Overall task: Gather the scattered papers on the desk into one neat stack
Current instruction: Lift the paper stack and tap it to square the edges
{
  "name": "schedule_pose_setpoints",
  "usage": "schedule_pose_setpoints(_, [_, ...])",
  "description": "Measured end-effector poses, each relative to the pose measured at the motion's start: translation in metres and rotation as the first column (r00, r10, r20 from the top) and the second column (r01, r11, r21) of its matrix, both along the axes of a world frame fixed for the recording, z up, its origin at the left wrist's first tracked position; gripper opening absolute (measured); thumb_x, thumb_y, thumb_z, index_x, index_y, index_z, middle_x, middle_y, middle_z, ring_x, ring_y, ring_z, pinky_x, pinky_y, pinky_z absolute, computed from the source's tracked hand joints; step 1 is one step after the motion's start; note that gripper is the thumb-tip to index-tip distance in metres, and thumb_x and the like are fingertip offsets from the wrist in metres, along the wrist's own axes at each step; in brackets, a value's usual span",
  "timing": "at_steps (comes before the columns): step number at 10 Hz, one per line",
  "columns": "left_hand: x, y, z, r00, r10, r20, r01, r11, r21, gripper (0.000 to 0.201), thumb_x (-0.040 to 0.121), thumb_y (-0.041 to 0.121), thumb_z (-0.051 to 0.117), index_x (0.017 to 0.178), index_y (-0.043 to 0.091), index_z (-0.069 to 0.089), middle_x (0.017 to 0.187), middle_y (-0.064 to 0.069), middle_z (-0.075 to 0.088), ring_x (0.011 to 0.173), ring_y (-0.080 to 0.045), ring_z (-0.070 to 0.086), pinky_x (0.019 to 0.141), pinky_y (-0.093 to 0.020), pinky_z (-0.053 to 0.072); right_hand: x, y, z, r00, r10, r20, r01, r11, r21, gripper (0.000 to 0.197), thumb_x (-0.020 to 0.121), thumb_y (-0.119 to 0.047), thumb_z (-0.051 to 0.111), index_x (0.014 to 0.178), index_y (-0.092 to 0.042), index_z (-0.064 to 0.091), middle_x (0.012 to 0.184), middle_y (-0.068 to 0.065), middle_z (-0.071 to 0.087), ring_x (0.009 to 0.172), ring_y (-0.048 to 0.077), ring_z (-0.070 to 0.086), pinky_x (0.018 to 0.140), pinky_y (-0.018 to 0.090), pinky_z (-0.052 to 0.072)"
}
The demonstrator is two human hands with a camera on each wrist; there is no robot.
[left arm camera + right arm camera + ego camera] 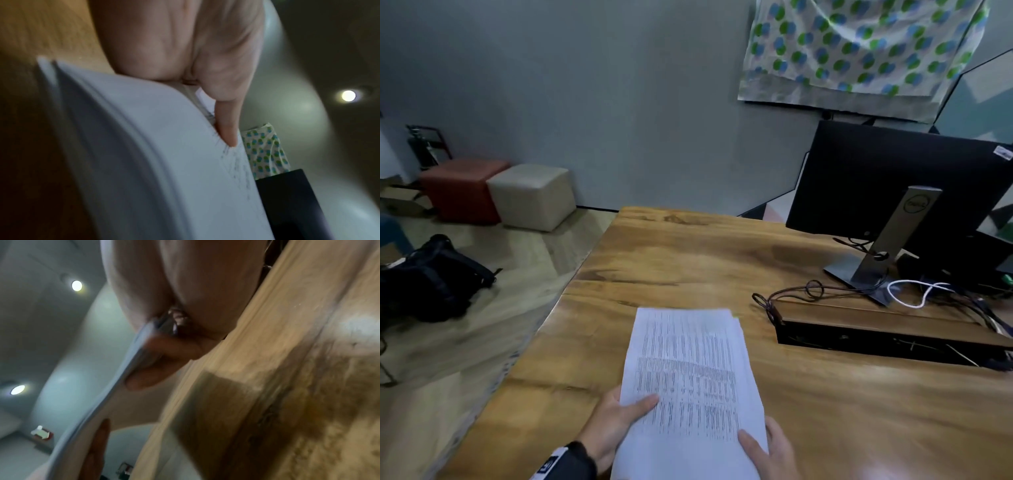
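Papers point(688, 377), printed sheets already bunched into one sheaf, are held up off the desk point(825, 428) over its near edge, and I can see no loose sheets left on the wood. My left hand point(616, 421) pinches the sheaf at its lower left edge, thumb on the printed face and fingers behind; my right hand point(774, 448) pinches the lower right corner the same way. Both grips sit at the near end, so most of each sheet stands free beyond my fingers toward the monitor point(893, 185). From here I judge the far end could sag or fan, since the left wrist view shows sheet edges point(131, 129) stepped rather than flush, and an inner sheet might slide out if either pinch loosens. Lowering it crooked could also leave the stack skewed, or catch the cables point(815, 291) beside the cable tray point(893, 339).
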State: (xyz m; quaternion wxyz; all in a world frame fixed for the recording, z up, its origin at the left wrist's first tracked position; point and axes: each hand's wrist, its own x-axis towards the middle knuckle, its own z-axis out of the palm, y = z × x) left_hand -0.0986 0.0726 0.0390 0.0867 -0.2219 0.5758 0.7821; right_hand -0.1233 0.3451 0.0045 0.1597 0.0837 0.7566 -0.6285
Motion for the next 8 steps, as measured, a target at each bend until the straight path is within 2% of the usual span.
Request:
schedule_pose_setpoints(1, [-0.006, 0.000, -0.019, 0.999, -0.004, 0.052, 0.006, 0.999, -0.034, 0.042, 0.077, 0.003, 0.080, 0.116, -0.006, 0.067, 0.111, -0.025, 0.074, 0.100, -0.043, 0.072, 0.090, -0.056, 0.056, -0.001, -0.005, -0.017, 1.000, -0.013, -0.001, 0.013, 0.989, 0.145, 0.022, 0.085, -0.013, 0.071, 0.101, -0.026, 0.063, 0.100, 0.001, 0.076, 0.088, 0.015, 0.073, 0.087, 0.040, 0.055])
schedule_pose_setpoints(2, [-0.009, 0.003, -0.033, 0.997, -0.045, 0.061, 0.059, 0.968, -0.242, 0.046, 0.071, 0.010, 0.084, 0.113, 0.014, 0.067, 0.112, -0.013, 0.076, 0.101, -0.030, 0.073, 0.094, -0.052, 0.055, -0.002, -0.011, -0.018, 0.995, 0.073, 0.067, -0.089, 0.956, 0.281, 0.029, 0.090, -0.017, 0.062, 0.116, -0.026, 0.053, 0.116, 0.003, 0.067, 0.105, 0.021, 0.064, 0.086, 0.028, 0.048])
schedule_pose_setpoints(3, [-0.006, 0.006, -0.039, 0.986, -0.104, 0.134, 0.153, 0.881, -0.448, 0.060, 0.070, 0.012, 0.082, 0.121, 0.029, 0.054, 0.112, 0.006, 0.072, 0.105, -0.014, 0.068, 0.090, -0.036, 0.057, -0.002, -0.015, -0.021, 0.988, 0.120, 0.095, -0.146, 0.927, 0.345, 0.058, 0.084, -0.020, 0.064, 0.138, -0.021, 0.045, 0.126, 0.005, 0.063, 0.113, 0.022, 0.060, 0.091, 0.028, 0.048])
schedule_pose_setpoints(4, [0.000, 0.009, -0.040, 0.966, -0.198, 0.165, 0.257, 0.780, -0.571, 0.067, 0.067, 0.017, 0.076, 0.118, 0.049, 0.047, 0.118, 0.012, 0.068, 0.111, -0.009, 0.064, 0.091, -0.026, 0.053, 0.001, -0.019, -0.022, 0.976, 0.157, 0.149, -0.209, 0.866, 0.454, 0.066, 0.079, -0.032, 0.064, 0.142, -0.024, 0.043, 0.125, 0.000, 0.065, 0.114, 0.020, 0.061, 0.095, 0.030, 0.049])
schedule_pose_setpoints(5, [0.006, 0.015, -0.035, 0.941, -0.222, 0.257, 0.340, 0.612, -0.714, 0.075, 0.065, 0.033, 0.072, 0.132, 0.043, 0.040, 0.138, 0.003, 0.051, 0.126, -0.015, 0.054, 0.104, -0.028, 0.046, 0.008, -0.023, -0.012, 0.969, 0.173, 0.176, -0.246, 0.727, 0.641, 0.080, 0.075, -0.054, 0.059, 0.145, -0.022, 0.034, 0.136, 0.002, 0.055, 0.122, 0.021, 0.056, 0.089, 0.029, 0.046])
schedule_pose_setpoints(6, [0.014, 0.019, -0.033, 0.881, -0.201, 0.428, 0.472, 0.436, -0.766, 0.127, 0.063, 0.052, 0.071, 0.158, 0.012, -0.004, 0.160, -0.004, 0.015, 0.147, -0.026, 0.022, 0.116, -0.034, 0.032, 0.014, -0.021, -0.003, 0.935, 0.218, 0.280, -0.355, 0.541, 0.763, 0.095, 0.067, -0.069, 0.061, 0.141, -0.016, 0.033, 0.140, 0.005, 0.038, 0.127, 0.023, 0.050, 0.091, 0.031, 0.043])
schedule_pose_setpoints(7, [0.026, 0.022, -0.027, 0.807, -0.269, 0.525, 0.586, 0.257, -0.769, 0.141, 0.055, 0.064, 0.071, 0.157, 0.015, -0.013, 0.162, -0.003, 0.010, 0.148, -0.029, 0.015, 0.118, -0.039, 0.028, 0.019, -0.017, 0.001, 0.896, 0.299, 0.328, -0.430, 0.401, 0.809, 0.102, 0.068, -0.065, 0.069, 0.144, -0.013, 0.026, 0.142, 0.008, 0.034, 0.127, 0.027, 0.046, 0.098, 0.034, 0.045])
schedule_pose_setpoints(8, [0.030, 0.020, -0.033, 0.804, -0.302, 0.512, 0.572, 0.159, -0.804, 0.136, 0.061, 0.064, 0.069, 0.156, 0.019, -0.017, 0.161, 0.003, 0.014, 0.145, -0.023, 0.021, 0.113, -0.038, 0.034, 0.023, -0.016, 0.001, 0.874, 0.352, 0.336, -0.455, 0.351, 0.818, 0.079, 0.077, -0.054, 0.067, 0.135, -0.014, 0.031, 0.142, 0.008, 0.033, 0.124, 0.025, 0.048, 0.089, 0.031, 0.045])
